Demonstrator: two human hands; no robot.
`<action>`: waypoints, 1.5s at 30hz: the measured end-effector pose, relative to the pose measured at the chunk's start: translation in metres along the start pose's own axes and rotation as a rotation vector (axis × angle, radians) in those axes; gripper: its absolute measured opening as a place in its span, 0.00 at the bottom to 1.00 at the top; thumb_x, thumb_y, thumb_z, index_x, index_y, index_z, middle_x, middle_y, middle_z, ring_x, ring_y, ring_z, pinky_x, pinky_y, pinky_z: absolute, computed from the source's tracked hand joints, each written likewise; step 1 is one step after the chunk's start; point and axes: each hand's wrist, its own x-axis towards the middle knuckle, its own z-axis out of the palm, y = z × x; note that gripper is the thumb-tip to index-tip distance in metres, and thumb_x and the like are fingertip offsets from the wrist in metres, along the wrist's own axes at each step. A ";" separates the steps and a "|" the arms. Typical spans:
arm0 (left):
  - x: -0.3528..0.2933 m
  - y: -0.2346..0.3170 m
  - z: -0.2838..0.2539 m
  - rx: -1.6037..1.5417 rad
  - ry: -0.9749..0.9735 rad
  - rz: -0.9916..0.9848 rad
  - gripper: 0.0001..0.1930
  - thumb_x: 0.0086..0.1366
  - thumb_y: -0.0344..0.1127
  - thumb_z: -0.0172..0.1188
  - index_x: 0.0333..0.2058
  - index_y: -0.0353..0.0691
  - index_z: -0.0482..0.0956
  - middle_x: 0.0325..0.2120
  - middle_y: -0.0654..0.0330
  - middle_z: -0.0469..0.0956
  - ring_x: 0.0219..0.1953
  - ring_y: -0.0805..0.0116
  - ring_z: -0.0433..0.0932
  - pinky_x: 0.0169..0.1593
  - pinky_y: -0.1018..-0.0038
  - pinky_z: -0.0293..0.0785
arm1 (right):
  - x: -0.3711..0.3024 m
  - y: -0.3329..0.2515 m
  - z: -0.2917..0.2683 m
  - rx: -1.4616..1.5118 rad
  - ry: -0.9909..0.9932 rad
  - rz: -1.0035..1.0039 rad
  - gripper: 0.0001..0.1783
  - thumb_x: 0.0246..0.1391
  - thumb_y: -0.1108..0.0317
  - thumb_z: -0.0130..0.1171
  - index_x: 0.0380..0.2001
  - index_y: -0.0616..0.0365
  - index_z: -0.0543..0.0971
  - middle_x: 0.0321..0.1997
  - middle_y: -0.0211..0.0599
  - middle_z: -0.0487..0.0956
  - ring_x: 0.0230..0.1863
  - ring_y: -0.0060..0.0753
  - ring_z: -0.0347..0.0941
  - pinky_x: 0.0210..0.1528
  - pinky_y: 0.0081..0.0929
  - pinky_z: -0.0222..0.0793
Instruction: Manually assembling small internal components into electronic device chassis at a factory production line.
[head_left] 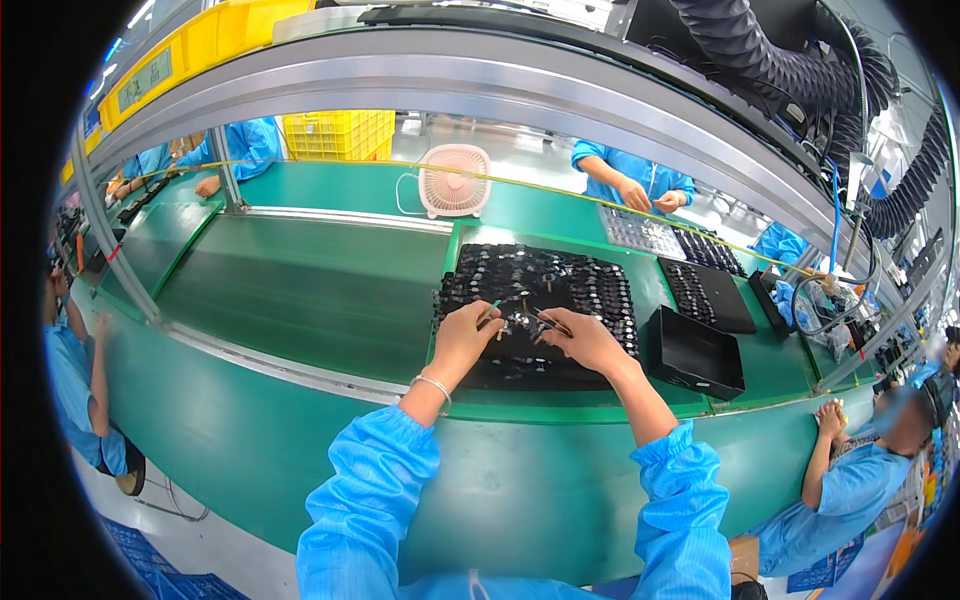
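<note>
Item one: a black parts tray lying flat on the green workbench directly before me, filled with rows of small dark components, too many and too small to count. My left hand rests on the tray's near half, fingers pinched shut on a slim green-tipped tool. My right hand is just beside it, closed on a pair of thin tweezers whose tips point at one small component lying between both hands. Item two: one black box to the right of the tray, open side showing, contents not discernible. Item three: two further trays beyond it, one dark, one pale grey, both holding small parts. Item four: one pink desk fan at the far edge. Item five: one yellow crate behind.
</note>
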 end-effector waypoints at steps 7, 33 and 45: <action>-0.007 -0.017 0.001 -0.044 0.239 0.153 0.09 0.54 0.33 0.56 0.34 0.37 0.75 0.32 0.56 0.76 0.34 0.56 0.75 0.39 0.70 0.69 | 0.011 0.016 0.011 -0.091 0.176 -0.072 0.10 0.49 0.66 0.54 0.33 0.60 0.73 0.20 0.32 0.74 0.20 0.21 0.67 0.26 0.21 0.64; -0.113 0.014 0.040 -0.913 -0.083 -0.422 0.09 0.56 0.35 0.58 0.33 0.39 0.72 0.21 0.70 0.72 0.16 0.87 0.58 0.18 0.88 0.51 | -0.078 0.002 0.080 0.673 0.215 0.089 0.11 0.50 0.67 0.55 0.35 0.62 0.72 0.27 0.25 0.73 0.24 0.12 0.64 0.27 0.12 0.61; -0.165 -0.004 0.033 -0.900 0.005 -0.592 0.16 0.56 0.31 0.56 0.43 0.35 0.68 0.33 0.65 0.72 0.33 0.81 0.69 0.36 0.86 0.65 | -0.088 0.009 0.144 1.052 0.354 0.185 0.10 0.51 0.69 0.55 0.35 0.63 0.71 0.27 0.24 0.71 0.23 0.10 0.61 0.24 0.10 0.57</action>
